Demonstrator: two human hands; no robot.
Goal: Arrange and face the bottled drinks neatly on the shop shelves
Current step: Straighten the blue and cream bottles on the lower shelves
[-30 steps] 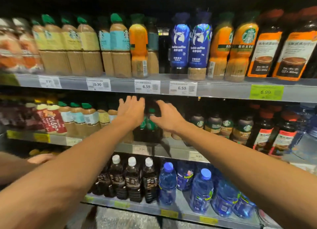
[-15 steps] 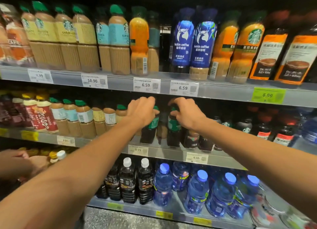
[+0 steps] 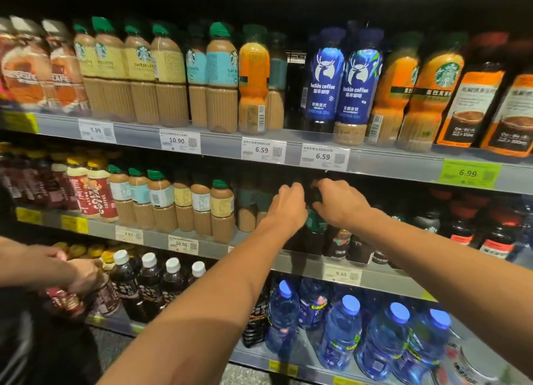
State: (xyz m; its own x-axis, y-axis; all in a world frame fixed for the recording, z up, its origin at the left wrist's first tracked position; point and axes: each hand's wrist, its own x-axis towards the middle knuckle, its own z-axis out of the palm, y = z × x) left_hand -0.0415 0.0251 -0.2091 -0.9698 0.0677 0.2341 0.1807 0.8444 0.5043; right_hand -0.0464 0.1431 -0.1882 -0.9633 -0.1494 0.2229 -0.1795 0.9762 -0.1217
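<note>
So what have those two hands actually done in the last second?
They went from reaching open-fingered into the middle shelf to curling round the tops of dark green-labelled bottles: the left hand and right hand now grip them side by side, drawn toward the shelf's front. The top-shelf bottles and price tags stayed put.

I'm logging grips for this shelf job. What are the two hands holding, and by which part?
Both hands, left and right, grip dark bottles on the middle shelf by their tops. Whether each holds its own bottle cannot be told.
</note>
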